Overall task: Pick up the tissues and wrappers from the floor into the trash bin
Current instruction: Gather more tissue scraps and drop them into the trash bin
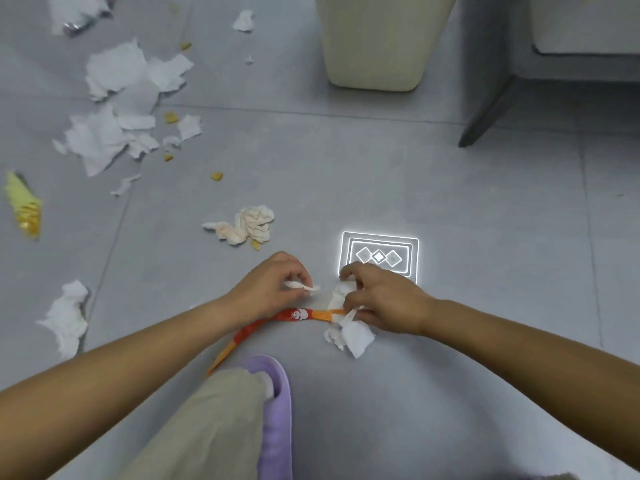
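My left hand [273,282] pinches a small white tissue scrap [304,287] just above the grey floor. My right hand [384,303] is closed on a bunch of white tissue [349,336] together with the end of a long orange-red wrapper [277,322] that trails back toward my foot. A stained crumpled tissue [251,225] lies just beyond my hands. Several torn white tissues [121,109] are scattered at the far left, and one more tissue [67,317] lies near left. The cream trash bin [377,43] stands at the top centre.
A yellow wrapper [24,206] lies at the left edge and a silver wrapper [78,26] at top left. Small yellow crumbs [216,176] dot the floor. A sofa with a dark leg [485,116] stands at the right. My purple slipper [275,407] is below my hands.
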`<state>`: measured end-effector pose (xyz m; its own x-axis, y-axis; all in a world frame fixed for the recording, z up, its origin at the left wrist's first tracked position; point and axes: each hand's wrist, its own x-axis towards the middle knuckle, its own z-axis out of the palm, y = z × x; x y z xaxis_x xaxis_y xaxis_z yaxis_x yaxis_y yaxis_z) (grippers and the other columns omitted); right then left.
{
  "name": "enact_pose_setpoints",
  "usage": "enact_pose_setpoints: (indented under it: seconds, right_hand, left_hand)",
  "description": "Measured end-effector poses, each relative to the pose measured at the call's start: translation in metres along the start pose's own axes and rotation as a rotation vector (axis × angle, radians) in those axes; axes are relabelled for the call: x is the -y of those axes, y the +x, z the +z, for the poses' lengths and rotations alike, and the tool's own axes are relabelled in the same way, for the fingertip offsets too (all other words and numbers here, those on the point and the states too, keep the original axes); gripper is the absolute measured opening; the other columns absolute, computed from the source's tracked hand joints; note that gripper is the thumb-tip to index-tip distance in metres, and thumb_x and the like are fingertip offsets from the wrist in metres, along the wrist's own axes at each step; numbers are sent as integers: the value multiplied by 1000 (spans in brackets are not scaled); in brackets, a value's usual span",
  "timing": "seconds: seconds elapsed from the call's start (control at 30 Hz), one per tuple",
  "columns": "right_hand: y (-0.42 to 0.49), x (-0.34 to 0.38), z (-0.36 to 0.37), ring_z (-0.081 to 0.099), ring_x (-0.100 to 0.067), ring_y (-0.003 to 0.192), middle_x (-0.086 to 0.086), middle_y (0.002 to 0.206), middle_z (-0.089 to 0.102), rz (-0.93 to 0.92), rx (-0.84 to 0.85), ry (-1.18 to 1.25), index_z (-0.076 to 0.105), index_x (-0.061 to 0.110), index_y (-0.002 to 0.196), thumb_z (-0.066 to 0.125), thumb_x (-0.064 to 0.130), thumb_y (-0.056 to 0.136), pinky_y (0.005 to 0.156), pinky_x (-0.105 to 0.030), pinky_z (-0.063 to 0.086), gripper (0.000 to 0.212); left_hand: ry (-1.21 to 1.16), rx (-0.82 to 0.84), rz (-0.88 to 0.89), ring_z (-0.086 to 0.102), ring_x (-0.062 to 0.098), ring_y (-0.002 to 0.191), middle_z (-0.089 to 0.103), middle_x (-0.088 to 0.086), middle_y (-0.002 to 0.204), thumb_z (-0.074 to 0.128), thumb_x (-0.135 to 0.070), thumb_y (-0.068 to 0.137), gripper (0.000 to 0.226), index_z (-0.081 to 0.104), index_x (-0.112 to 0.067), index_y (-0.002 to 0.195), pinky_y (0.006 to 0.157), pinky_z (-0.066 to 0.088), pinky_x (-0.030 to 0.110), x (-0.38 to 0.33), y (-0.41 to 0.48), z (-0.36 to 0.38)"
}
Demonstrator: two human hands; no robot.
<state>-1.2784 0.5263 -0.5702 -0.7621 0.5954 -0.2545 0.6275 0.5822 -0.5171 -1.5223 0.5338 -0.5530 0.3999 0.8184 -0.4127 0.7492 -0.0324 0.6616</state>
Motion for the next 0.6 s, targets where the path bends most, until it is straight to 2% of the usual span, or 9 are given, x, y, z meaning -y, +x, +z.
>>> enact_pose_setpoints:
  seconds: [0.07,0.13,0.23,0.37,0.47,0.53,0.6]
  right_hand:
    - [11,-2,4,44,-28,115,-8,140,41,-72,81,-100,67,25,103,60,21,82,80,-35,44,23]
    - [16,-5,10,44,-30,116,-8,136,45,-111,117,-169,64,22,106,55,17,84,78,-35,41,24]
    - [17,-10,15,48,-29,108,-7,122,52,-117,98,-195,59,14,109,46,16,90,75,-36,44,23]
    - [17,-17,10,52,-27,97,-8,103,57,-27,57,-33,59,10,103,48,16,89,73,-42,49,19]
    - [18,-21,0,54,-21,88,1,94,58,147,-8,221,58,16,105,51,9,84,80,-43,49,23]
    - [20,-25,-11,58,-21,94,1,103,63,264,-124,342,56,17,117,55,6,85,86,-33,47,34]
    - [21,-30,-26,58,-18,98,-1,107,64,324,-221,375,59,14,119,58,5,85,83,-20,41,35]
  left_hand:
    - [121,107,-11,48,13,107,54,-2,112,69,-28,77,10,67,-24,87,94,41,31,14,-19,8]
    - [339,199,-23,43,20,114,46,1,126,61,-33,82,14,65,-25,93,94,43,36,27,-35,20]
    - [518,140,43,46,26,104,49,5,117,50,-26,90,17,61,-19,101,80,47,40,41,-42,29]
    - [459,134,17,50,28,96,55,10,104,48,-14,90,16,60,-13,101,80,44,40,41,-28,21]
    - [295,23,-35,54,25,90,58,8,94,52,-11,85,12,59,-14,94,76,43,36,29,-13,6]
    - [163,-70,-38,55,20,82,57,1,85,55,-10,81,11,55,-16,90,68,40,30,17,-1,-8]
    - [32,-148,-55,55,15,77,55,-6,83,58,-11,81,23,49,-20,100,64,41,26,2,12,-23]
